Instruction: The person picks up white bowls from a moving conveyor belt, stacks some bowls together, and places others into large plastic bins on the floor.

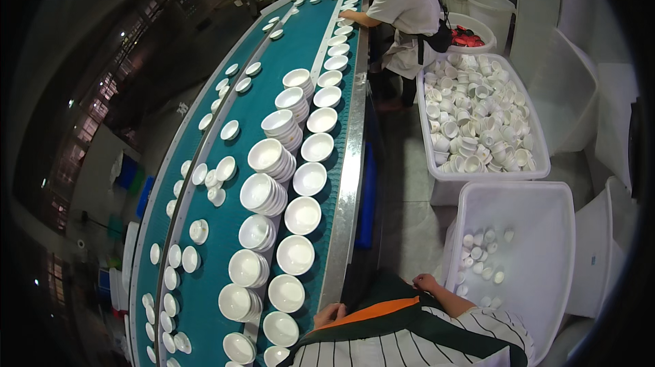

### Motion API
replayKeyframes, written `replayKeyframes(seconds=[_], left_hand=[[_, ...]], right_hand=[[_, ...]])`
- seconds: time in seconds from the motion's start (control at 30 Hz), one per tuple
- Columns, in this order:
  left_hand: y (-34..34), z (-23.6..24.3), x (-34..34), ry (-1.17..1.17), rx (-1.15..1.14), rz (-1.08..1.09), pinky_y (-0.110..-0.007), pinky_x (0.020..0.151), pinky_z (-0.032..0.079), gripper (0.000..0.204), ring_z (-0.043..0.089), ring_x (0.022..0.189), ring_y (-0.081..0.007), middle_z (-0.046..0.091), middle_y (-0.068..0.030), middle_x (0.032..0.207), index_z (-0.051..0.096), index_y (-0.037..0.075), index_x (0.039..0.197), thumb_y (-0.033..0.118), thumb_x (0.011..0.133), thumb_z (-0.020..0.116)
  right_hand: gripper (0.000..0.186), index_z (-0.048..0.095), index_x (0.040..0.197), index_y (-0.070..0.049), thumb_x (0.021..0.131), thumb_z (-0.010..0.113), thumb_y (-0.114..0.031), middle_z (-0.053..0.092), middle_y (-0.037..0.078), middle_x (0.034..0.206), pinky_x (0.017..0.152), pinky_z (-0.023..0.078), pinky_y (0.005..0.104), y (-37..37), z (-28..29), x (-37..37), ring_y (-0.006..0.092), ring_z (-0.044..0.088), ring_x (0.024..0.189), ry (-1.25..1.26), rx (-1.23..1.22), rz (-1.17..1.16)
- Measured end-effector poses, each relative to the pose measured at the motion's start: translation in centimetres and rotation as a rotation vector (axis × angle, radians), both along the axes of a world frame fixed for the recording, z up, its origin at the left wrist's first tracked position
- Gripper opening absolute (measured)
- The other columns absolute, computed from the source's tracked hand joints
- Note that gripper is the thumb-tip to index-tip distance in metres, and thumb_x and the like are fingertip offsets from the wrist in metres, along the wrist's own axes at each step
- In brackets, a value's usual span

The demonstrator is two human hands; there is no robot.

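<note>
Single and stacked white bowls (296, 255) on a green conveyor belt (300, 46).
The left hand (330, 314) is near its metal rail (346, 230); the right hand (424, 281) beside a white tub (542, 237) holding small cups (477, 253); a co-worker (409, 2) stands farther along.

The left hand (330, 314) sits low, loosely bent, knuckles up (most of its forearm is hidden). The right hand (424, 282) is held farther forward and looks slackly curled, its bare right forearm (456, 301) slanting back toward the right.

From afar I saw white bowls (303, 215), a teal-green belt (286, 46), a black-striped white shirt (396, 350) and a dark-green, orange-banded apron (375, 313).
</note>
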State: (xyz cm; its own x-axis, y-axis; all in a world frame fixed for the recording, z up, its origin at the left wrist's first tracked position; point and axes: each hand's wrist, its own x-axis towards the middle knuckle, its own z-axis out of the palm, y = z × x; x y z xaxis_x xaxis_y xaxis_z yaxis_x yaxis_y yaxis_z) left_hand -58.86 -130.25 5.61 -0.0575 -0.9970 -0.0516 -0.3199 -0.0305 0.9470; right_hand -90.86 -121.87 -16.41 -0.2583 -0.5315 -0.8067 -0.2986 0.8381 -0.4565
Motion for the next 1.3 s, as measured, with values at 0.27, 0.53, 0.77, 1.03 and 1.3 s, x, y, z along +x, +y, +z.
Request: replayKeyframes(seconds=[0.27, 0.53, 0.77, 1.03, 1.3], left_hand=[[-6.4, 5.0, -3.3, 0.013, 0.421, -0.037, -0.023, 0.056, 0.045, 0.019, 0.055, 0.062, -0.0077, 0.063, -0.0069, 0.068, 0.064, 0.0, 0.085, 0.019, 0.082, 0.066], [-15.6, 6.1, -10.1, 0.118, 0.411, -0.072, -0.018, 0.062, 0.043, 0.014, 0.056, 0.067, -0.0059, 0.061, -0.0018, 0.072, 0.063, 0.002, 0.087, 0.015, 0.082, 0.066], [-24.4, 2.7, -17.3, -0.006, 0.245, -0.243, -0.026, 0.06, 0.048, 0.021, 0.062, 0.063, -0.0155, 0.064, -0.0097, 0.072, 0.064, 0.005, 0.088, 0.024, 0.08, 0.067], [-33.1, 0.3, -23.1, 0.133, 0.181, -0.275, -0.029, 0.057, 0.048, 0.022, 0.061, 0.059, -0.0162, 0.063, -0.0101, 0.067, 0.064, 0.005, 0.087, 0.025, 0.078, 0.068], [-40.2, 0.6, -26.6, 0.071, -0.002, -0.37, -0.03, 0.058, 0.048, 0.023, 0.061, 0.062, -0.0233, 0.063, -0.0114, 0.074, 0.062, 0.004, 0.087, 0.025, 0.079, 0.066]], right_hand=[[0.022, 0.063, 0.084, 0.001, 0.083, 0.057, -0.02, 0.066, 0.009, 0.069, 0.06, 0.05, 0.0267, -8.9, 1.4, -4.3, 0.0147, 0.064, 0.06, 0.046, -0.17, 0.162], [0.02, 0.058, 0.102, 0.002, 0.088, 0.047, -0.008, 0.064, 0.01, 0.086, 0.068, 0.051, 0.0256, -27.9, 11.4, -5.1, 0.0133, 0.063, 0.077, -0.367, -0.529, -0.103], [0.019, 0.058, 0.101, 0.002, 0.091, 0.046, -0.007, 0.064, 0.008, 0.088, 0.073, 0.049, 0.0247, -40.9, 20.3, -5.4, 0.0123, 0.061, 0.078, -0.418, -0.794, -0.021], [0.021, 0.058, 0.107, -0.005, 0.091, 0.049, -0.017, 0.064, 0.008, 0.094, 0.075, 0.05, 0.0269, -46.1, 24.9, -6.4, 0.0156, 0.063, 0.085, -0.311, -0.675, 0.519], [0.025, 0.057, 0.109, -0.004, 0.093, 0.046, -0.02, 0.064, 0.009, 0.095, 0.075, 0.049, 0.0273, -53.4, 25.8, -9.5, 0.0163, 0.063, 0.084, -0.296, -0.725, 0.557]])
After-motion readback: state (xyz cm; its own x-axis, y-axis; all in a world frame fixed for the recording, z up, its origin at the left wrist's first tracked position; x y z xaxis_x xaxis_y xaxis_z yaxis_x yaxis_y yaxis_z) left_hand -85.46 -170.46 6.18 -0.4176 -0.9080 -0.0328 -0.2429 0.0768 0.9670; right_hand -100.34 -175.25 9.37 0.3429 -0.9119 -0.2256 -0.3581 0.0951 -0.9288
